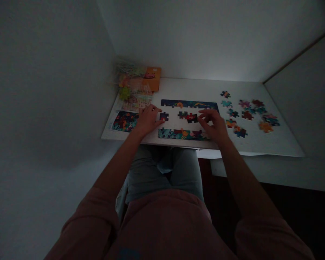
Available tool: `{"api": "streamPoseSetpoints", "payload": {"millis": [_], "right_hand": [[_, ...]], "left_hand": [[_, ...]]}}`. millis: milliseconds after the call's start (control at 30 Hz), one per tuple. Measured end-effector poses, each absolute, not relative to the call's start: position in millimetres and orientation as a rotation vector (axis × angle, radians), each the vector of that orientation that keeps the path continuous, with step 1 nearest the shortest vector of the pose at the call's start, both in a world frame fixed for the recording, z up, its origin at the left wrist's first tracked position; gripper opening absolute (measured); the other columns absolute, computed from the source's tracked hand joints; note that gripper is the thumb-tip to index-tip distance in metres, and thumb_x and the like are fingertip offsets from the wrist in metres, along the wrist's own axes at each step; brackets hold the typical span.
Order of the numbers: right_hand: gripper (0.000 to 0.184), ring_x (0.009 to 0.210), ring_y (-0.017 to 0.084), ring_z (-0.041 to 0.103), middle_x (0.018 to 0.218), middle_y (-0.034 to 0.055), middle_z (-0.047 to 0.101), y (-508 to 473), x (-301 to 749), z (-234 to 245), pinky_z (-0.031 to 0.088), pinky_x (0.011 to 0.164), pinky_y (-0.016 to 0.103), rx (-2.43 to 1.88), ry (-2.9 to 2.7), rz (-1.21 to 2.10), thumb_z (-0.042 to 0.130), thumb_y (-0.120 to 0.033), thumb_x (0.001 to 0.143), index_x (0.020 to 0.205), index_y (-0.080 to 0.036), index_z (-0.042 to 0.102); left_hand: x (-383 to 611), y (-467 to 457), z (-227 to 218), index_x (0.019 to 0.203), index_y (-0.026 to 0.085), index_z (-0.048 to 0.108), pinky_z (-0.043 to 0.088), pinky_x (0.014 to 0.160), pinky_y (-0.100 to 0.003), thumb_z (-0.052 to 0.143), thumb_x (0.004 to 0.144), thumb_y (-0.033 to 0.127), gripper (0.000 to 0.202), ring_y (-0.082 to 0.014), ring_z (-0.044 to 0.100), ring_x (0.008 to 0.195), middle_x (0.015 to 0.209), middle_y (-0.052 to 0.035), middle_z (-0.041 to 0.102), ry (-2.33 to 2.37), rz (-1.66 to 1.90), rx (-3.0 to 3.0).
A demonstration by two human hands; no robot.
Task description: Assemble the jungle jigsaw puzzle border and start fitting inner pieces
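Note:
My left hand [148, 118] rests on the table, thumb and index finger spread apart, beside a dark blue puzzle piece [164, 116]. My right hand [213, 124] has its thumb and a finger at the right edge of a dark red-and-black puzzle piece [193, 118], pinching it. That piece lies against another puzzle piece [182, 115] on its left; whether they interlock I cannot tell. Above runs a joined strip of puzzle [189, 103]. Below, a second joined strip [176, 134] passes partly under my right hand.
Loose puzzle pieces [247, 115] lie scattered on the right of the white table [276, 144]. A picture card [123, 121] sits at the left, partly behind my left hand. Clear plastic bags [137, 95] and an orange box [153, 77] stand at the back left, against the wall.

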State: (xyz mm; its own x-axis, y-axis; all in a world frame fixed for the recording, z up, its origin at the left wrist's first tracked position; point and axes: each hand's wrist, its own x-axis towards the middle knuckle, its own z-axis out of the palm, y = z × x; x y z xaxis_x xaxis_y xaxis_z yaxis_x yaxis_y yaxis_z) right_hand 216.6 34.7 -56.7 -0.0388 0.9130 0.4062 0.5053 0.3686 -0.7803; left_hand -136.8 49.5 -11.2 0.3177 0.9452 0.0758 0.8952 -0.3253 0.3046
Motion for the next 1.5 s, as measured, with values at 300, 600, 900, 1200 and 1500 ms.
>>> {"api": "streamPoseSetpoints", "payload": {"millis": [300,600,900,1200,1500], "right_hand": [[0.039,0.073,0.022,0.069,0.097,0.0012,0.077,32.7,315.0,-81.8,0.058,0.071,0.041,-1.378,-1.207,0.421,0.085,-0.022,0.071,0.105,-0.032,0.068],[0.04,0.081,0.021,0.072,0.1,0.0015,0.077,34.4,314.4,-84.4,0.062,0.074,0.038,-1.383,-1.027,0.426,0.086,-0.02,0.068,0.097,-0.032,0.062],[0.039,0.076,0.024,0.073,0.091,0.0002,0.077,33.5,322.2,-95.7,0.064,0.071,0.042,-1.365,-1.141,0.45,0.091,-0.033,0.072,0.101,-0.034,0.064],[0.036,0.075,0.025,0.071,0.096,0.0027,0.077,31.3,321.2,-94.9,0.062,0.071,0.046,-1.387,-1.179,0.449,0.086,-0.036,0.073,0.102,-0.035,0.064],[0.034,0.078,0.025,0.073,0.094,0.0024,0.08,31.4,321.9,-95.9,0.062,0.077,0.045,-1.396,-1.176,0.459,0.084,-0.033,0.076,0.107,-0.033,0.069]], "left_hand": [[-142.9,79.9,-17.3,0.137,0.025,0.086,0.042,0.133,-0.057,0.08,0.114,0.028,0.024,-0.0383,0.066,0.151,0.153,-0.0164,0.08,1.653,0.223,2.488],[-120.4,84.6,-1.0,0.151,0.014,0.078,0.04,0.128,-0.059,0.069,0.119,0.023,0.034,-0.0435,0.06,0.151,0.159,-0.0248,0.074,1.751,0.184,2.631],[-127.6,105.7,-6.7,0.141,0.022,0.087,0.046,0.128,-0.064,0.074,0.117,0.026,0.027,-0.0441,0.065,0.148,0.152,-0.021,0.079,1.773,0.194,2.598],[-134.2,106.9,-11.3,0.162,0.032,0.081,0.037,0.135,-0.065,0.067,0.12,0.024,0.044,-0.0416,0.06,0.159,0.167,-0.0152,0.074,1.618,0.251,2.609],[-135.7,107.0,-18.4,0.165,0.034,0.079,0.034,0.136,-0.063,0.056,0.127,0.028,0.045,-0.0382,0.061,0.16,0.174,-0.0096,0.074,1.494,0.234,2.65]]}}
